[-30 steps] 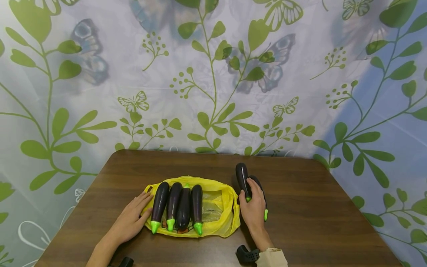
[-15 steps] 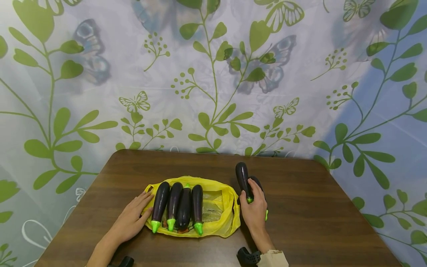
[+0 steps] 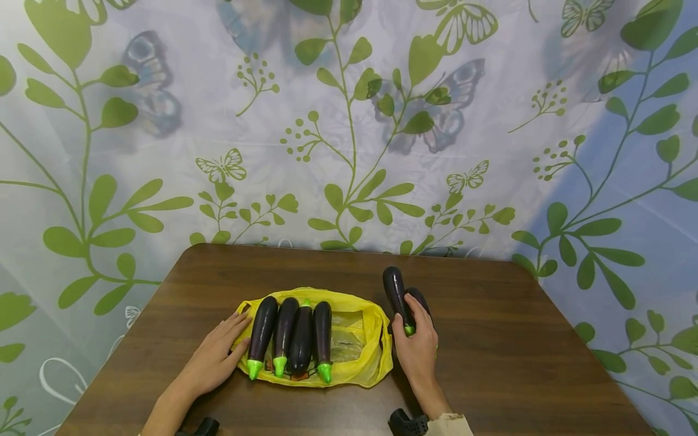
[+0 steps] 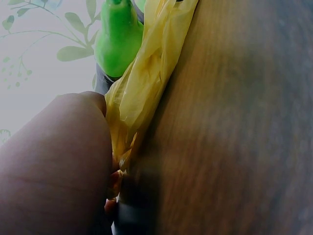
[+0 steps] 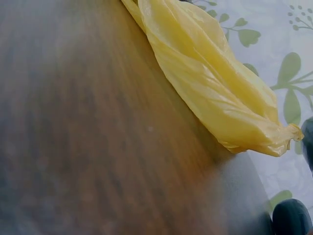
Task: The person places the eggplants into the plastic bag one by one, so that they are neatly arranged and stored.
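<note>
A yellow plastic bag (image 3: 376, 366) lies spread on the table with several dark purple eggplants (image 3: 263, 330) side by side on its left part, most with green stem ends toward me. My left hand (image 3: 215, 354) rests on the bag's left edge, fingers extended. In the left wrist view one green stem end (image 4: 117, 41) shows beside the yellow plastic (image 4: 142, 83). Right of the bag, my right hand (image 3: 418, 348) grips an eggplant (image 3: 394, 290) near its green end. Another eggplant (image 3: 418, 297) is beside it, mostly hidden by the hand.
The brown wooden table (image 3: 507, 351) extends around the bag. A patterned cloth (image 3: 349, 121) with leaves and butterflies hangs behind its far edge. Black wrist devices (image 3: 408, 422) sit at both wrists.
The gripped eggplant has tilted and shifted slightly left. The second eggplant's green end, visible earlier, is now almost wholly behind my right hand. My left hand has stayed put.
</note>
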A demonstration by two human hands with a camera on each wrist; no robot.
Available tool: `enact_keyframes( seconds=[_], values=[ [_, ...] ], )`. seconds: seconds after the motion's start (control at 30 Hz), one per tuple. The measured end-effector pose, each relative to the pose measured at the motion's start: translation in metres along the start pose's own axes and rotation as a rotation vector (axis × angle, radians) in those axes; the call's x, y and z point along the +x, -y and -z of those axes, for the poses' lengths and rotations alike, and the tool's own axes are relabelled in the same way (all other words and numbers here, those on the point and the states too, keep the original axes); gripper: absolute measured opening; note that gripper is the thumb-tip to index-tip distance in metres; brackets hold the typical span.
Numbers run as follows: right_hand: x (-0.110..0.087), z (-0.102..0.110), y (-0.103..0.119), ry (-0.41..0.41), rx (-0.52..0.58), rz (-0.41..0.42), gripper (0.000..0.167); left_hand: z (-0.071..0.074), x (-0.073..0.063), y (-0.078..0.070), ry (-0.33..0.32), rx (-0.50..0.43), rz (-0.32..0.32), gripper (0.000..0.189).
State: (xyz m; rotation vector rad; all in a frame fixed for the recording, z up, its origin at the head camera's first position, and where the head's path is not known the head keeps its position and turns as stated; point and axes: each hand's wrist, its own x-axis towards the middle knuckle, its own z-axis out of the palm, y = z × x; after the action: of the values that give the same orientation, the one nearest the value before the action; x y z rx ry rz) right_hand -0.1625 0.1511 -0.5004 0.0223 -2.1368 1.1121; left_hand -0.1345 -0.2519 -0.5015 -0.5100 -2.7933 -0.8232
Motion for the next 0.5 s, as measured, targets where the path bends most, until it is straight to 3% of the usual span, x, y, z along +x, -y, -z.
enact_keyframes(
  seconds=[0.5],
  values=[
    [-0.0039,0.0018,-0.0015,-0.009,0.016,0.075,0.049,0.0004,0.0001,0.0003,0.013,0.001,0.008,0.051]
  ],
)
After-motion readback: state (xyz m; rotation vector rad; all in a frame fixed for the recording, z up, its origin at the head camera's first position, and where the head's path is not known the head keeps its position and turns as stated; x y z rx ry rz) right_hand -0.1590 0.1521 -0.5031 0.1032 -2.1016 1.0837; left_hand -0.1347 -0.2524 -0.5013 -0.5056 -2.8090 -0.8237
